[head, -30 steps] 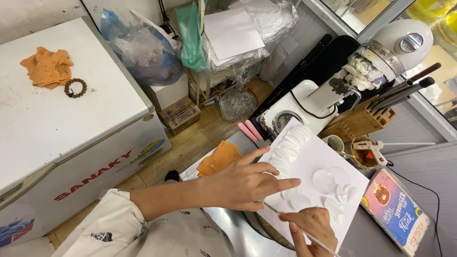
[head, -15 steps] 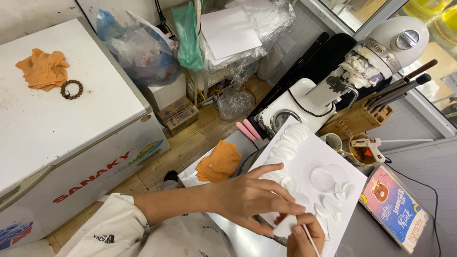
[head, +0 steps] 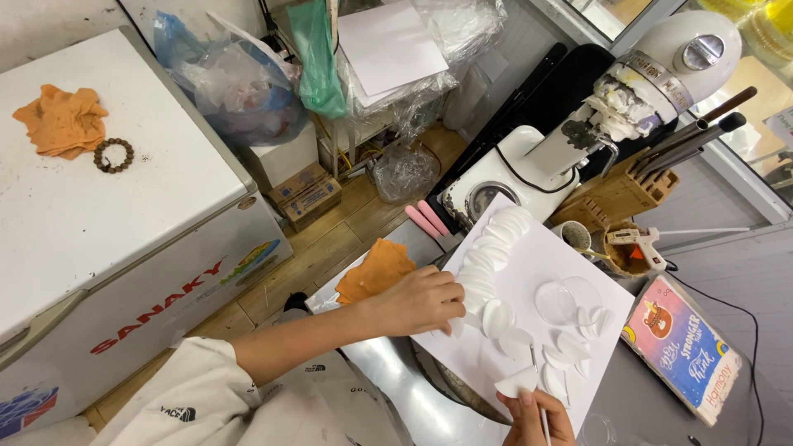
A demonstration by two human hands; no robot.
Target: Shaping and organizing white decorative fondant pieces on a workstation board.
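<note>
A metal tabletop (head: 396, 396) carries a white sheet (head: 537, 272) with white discs (head: 496, 318) on it, an orange cloth (head: 376, 271) at its far edge, two pink sticks (head: 425, 220), a mixer (head: 529, 165), a knife block (head: 619, 190) and a colourful card (head: 681, 347).

A white chest freezer (head: 107, 206) stands on wooden plank floor (head: 330, 239) — grey tiled wall (head: 719, 198) opposite
</note>
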